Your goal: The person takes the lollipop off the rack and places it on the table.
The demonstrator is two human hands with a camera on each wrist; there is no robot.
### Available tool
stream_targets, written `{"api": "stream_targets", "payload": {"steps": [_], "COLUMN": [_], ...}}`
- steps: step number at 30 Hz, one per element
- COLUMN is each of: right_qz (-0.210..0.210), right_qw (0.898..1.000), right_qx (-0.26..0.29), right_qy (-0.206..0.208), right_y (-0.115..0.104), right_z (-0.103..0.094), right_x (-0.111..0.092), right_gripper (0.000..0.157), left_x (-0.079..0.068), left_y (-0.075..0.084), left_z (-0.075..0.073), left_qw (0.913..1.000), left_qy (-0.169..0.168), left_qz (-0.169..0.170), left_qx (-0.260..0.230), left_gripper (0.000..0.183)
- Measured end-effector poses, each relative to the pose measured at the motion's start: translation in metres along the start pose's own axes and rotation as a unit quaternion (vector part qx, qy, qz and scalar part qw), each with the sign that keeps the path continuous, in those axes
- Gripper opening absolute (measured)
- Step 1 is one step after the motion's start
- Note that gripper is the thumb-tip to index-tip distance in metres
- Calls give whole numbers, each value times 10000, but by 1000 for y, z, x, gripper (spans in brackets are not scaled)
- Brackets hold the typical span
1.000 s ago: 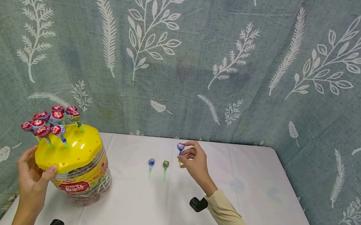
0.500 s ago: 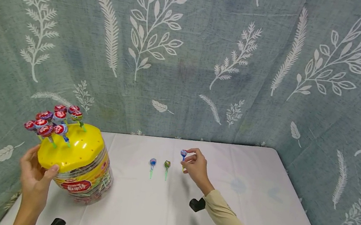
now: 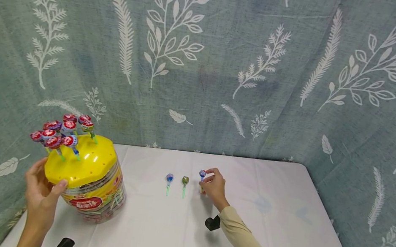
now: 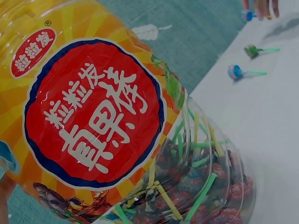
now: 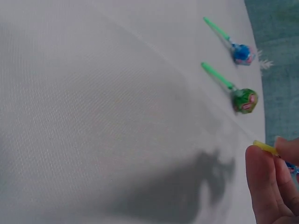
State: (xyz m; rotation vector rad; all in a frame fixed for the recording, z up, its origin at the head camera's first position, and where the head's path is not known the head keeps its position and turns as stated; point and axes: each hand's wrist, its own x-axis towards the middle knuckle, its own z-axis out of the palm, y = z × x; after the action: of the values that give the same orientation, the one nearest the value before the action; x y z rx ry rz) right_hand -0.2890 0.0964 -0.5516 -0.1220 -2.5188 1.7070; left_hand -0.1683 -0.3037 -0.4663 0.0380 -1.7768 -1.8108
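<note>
My left hand [image 3: 41, 200] grips the clear plastic candy jar [image 3: 84, 202] around its yellow lid [image 3: 96, 159], thumb on the near edge. The jar leans toward the left. Several lollipops [image 3: 53, 142] stand upright in holes at the lid's left and back. With my right hand [image 3: 216, 189] I pinch a blue-wrapped lollipop [image 3: 202, 173] by its yellow stick [image 5: 265, 147], head up, low over the table. To its left a green lollipop [image 3: 185, 180] and a blue lollipop [image 3: 169, 177] lie side by side, green sticks toward me.
A white cloth covers the table [image 3: 151, 227]. Its back edge meets a grey-green leaf-patterned curtain [image 3: 201, 98], which also hangs at both sides. More wrapped lollipops with green and yellow sticks [image 4: 201, 198] fill the jar's lower part. Black wrist mounts [image 3: 212, 223] sit at both wrists.
My right hand has moved down and slightly toward me with the lollipop, closer to the table. The left hand keeps its hold on the jar; the view has shifted slightly.
</note>
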Motion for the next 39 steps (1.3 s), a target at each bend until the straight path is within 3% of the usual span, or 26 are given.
{"api": "stream_targets", "payload": {"steps": [11,21,27,34,39], "right_qz": [-117,-134,-302,-318,-464], "right_qw": [9989,9968,9939,9955,9967], "right_qx": [-443,-786,-1060,-887,-652], "right_qy": [-116,-95,-3,-56,-113], "right_y": [21,19,18,5,-13], "right_z": [5,6,3,-8,-15], "right_x": [-1,-2,-1,4,13], "right_gripper": [38,33,32,29,27], "left_x": [0,3,3,2,2], "left_y": [-2,0,5,10,8], "left_z": [0,-1,0,3,4], "left_qw": [10000,9999,9991,9994,9977], "left_qy": [-64,-133,-141,-230,-200], "left_qz": [-25,-60,-59,88,107], "left_qx": [-55,47,395,257,644], "left_gripper": [70,71,71,71,70]}}
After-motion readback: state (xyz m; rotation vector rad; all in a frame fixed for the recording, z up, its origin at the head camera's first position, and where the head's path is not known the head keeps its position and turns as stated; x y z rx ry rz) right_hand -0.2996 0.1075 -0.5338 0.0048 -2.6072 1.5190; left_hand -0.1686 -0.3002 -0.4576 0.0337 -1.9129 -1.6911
